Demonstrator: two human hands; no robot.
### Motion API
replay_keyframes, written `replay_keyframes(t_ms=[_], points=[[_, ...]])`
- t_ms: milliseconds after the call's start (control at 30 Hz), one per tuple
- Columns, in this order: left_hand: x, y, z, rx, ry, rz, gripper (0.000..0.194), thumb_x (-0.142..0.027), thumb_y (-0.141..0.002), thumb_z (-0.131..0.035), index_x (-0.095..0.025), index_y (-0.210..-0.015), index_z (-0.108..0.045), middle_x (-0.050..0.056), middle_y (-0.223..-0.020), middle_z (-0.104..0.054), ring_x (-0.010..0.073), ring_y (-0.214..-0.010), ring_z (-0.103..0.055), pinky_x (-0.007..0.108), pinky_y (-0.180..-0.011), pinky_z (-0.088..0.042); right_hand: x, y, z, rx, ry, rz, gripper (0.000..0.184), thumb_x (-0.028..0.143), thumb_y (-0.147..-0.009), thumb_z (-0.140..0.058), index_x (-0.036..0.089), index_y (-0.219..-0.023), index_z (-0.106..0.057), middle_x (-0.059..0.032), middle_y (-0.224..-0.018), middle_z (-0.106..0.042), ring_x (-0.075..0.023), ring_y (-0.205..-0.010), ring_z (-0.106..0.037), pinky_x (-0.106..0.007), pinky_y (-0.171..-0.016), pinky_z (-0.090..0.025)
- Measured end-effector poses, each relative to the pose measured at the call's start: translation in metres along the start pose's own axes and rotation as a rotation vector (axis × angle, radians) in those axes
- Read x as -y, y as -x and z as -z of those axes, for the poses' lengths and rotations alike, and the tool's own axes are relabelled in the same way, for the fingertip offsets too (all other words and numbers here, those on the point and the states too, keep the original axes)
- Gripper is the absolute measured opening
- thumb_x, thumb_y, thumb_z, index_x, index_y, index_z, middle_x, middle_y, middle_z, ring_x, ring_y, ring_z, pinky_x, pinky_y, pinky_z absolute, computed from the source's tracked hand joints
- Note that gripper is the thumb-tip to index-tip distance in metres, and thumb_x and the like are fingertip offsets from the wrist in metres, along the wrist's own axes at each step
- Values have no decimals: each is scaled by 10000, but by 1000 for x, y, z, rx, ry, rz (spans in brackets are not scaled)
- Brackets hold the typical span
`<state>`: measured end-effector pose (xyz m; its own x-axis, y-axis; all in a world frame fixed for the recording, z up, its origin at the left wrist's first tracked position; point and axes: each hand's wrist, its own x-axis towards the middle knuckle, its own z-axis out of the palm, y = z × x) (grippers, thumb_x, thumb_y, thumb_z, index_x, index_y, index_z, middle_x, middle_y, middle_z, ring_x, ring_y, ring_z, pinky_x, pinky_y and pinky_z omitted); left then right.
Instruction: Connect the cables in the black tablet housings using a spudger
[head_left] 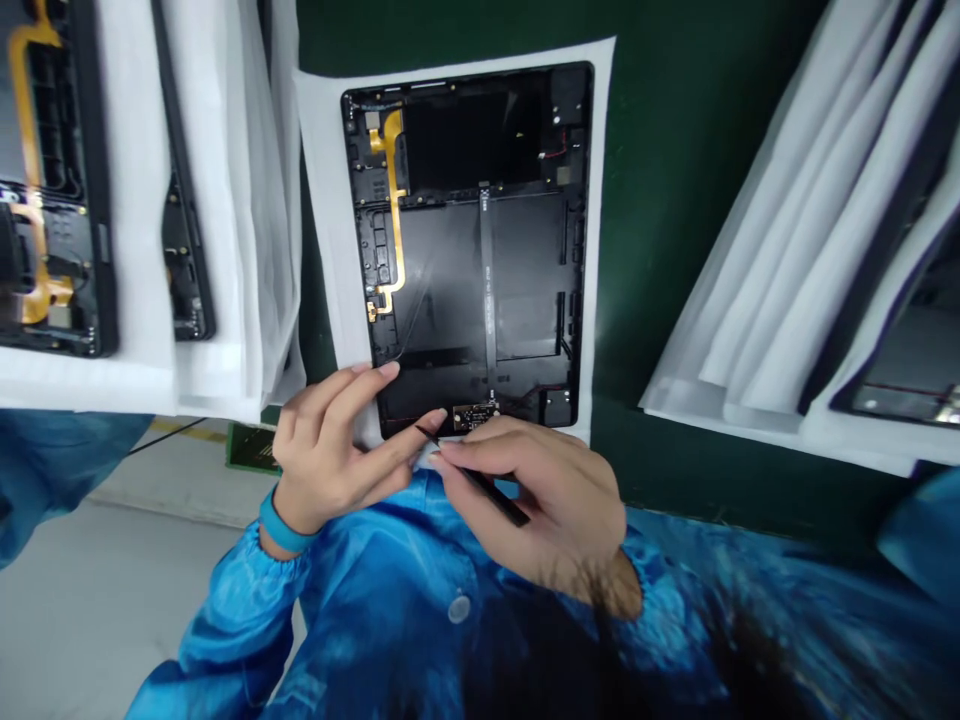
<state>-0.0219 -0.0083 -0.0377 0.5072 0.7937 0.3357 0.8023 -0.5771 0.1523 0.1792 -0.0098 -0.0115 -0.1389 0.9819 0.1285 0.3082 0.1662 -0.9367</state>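
Note:
An opened black tablet housing (450,270) lies on a white foam sheet (322,200) in front of me. An orange flex cable (395,230) runs down its left side, and a grey ribbon cable (487,290) crosses its middle. A small circuit board (474,415) sits at the near edge. My left hand (341,440) has its fingers spread over the housing's near left corner, holding nothing. Pinched in my right hand (540,490) is a thin black tweezer-like tool (487,490), its tip near my left index finger. My right fingers partly hide the near edge.
Similar housings (97,200) and white foam sheets (232,200) are stacked at the left. Another slanted stack of foam sheets (757,250) with housings stands at the right. The work surface is a dark green mat (675,130). Blue-sleeved people (60,470) are at the sides.

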Motion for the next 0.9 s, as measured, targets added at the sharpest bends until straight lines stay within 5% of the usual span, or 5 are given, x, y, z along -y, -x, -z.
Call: replay_keyframes(t_ms=[167,400,900], points=[[1,2,-7,-116,18,-28,229,-402,-925,-541,-363,-1082,-703,74,-1299,-635,253,-1207,-601,351,-885,-462,-6,-6,-13,1,-32,135,162,48,-853,-695,152,-977,-685,-61,-888,-762,-144,-857,-728,-259,-771,-612],[3,6,-10,-132,45,-20,193,-396,-905,-584,-338,-1065,-675,64,-1321,-630,242,-1221,-594,348,-900,-462,-1,-15,-15,27,29,-61,30,171,-888,-693,200,-896,-691,8,-750,-729,-95,-604,-656,-217,-519,-517],[4,4,-11,-143,29,-27,178,-381,-906,-585,-339,-1039,-695,38,-1295,-656,230,-1193,-612,332,-843,-445,-2,-20,-17,109,163,-114,74,241,-926,-640,232,-856,-618,39,-666,-691,-96,-537,-623,-245,-527,-476]])
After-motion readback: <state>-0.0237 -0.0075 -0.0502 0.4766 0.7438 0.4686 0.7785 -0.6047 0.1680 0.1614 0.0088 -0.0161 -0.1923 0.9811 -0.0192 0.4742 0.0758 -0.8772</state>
